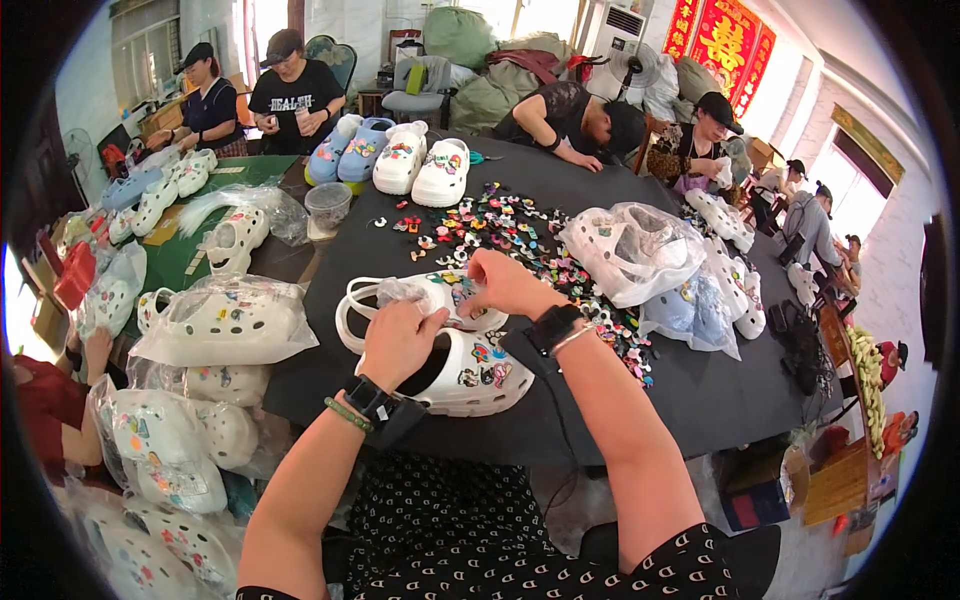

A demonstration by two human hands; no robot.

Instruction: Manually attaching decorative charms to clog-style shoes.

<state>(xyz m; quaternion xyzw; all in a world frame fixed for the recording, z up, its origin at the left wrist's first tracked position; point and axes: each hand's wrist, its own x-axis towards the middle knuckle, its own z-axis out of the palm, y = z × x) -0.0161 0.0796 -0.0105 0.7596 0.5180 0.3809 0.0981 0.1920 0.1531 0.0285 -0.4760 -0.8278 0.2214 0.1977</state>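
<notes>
Two white clogs with back straps lie side by side on the black tabletop in front of me. The nearer clog (480,385) has colourful charms on its toe. My left hand (400,340) is closed on the opening of the farther clog (437,297), with crumpled clear plastic (398,292) by its fingers. Bent over that clog's top, my right hand (512,284) pinches at a colourful shoe charm (463,290); its fingertips partly hide the charm. A spread of loose small charms (500,225) begins just beyond my right hand.
Bagged white clogs (635,250) and bagged blue clogs (690,310) stand at right. More bagged clogs (225,320) are stacked at left. Two blue and two white clogs (440,172) stand at the far edge beside a clear tub (327,205). Several people work around the tables.
</notes>
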